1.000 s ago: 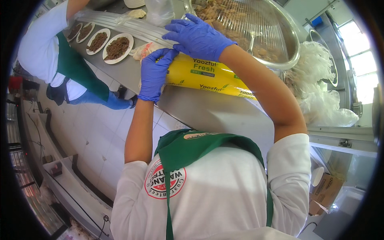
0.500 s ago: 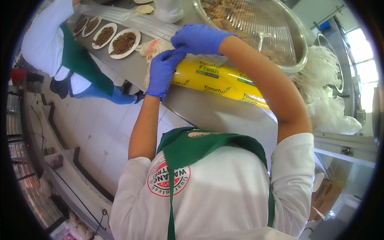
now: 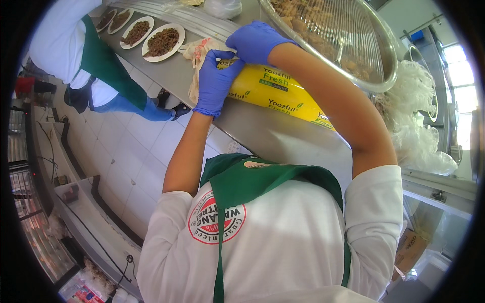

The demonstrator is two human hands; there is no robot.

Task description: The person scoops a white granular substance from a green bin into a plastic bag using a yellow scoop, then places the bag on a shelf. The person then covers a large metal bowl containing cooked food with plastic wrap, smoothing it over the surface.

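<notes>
A long, shiny yellow roll in a printed plastic wrapper [image 3: 280, 90] lies on the steel table, with its left end between my hands. My left hand [image 3: 216, 81], in a blue glove, pinches that end; some yellow wrapper shows between thumb and forefinger. Against it, my right hand [image 3: 258, 43], gloved in blue too, is closed at the same end, its fingertips mostly hidden. My right forearm crosses above the roll. Just left of my left hand sits a crumpled whitish plastic bag [image 3: 194, 53] with red print.
A large metal basin [image 3: 391, 81] of brownish food under a ridged clear cover stands beyond my right arm. White plates [image 3: 178, 48] of dark chopped food line the far left. Clear plastic bags [image 3: 417, 121] hang at right. A co-worker in a green apron [image 3: 103, 68] stands left.
My hands and the roll's end sit slightly farther right in the picture. The left thumb and forefinger now arch apart, showing yellow wrapper between them. The plates appear higher in view.
</notes>
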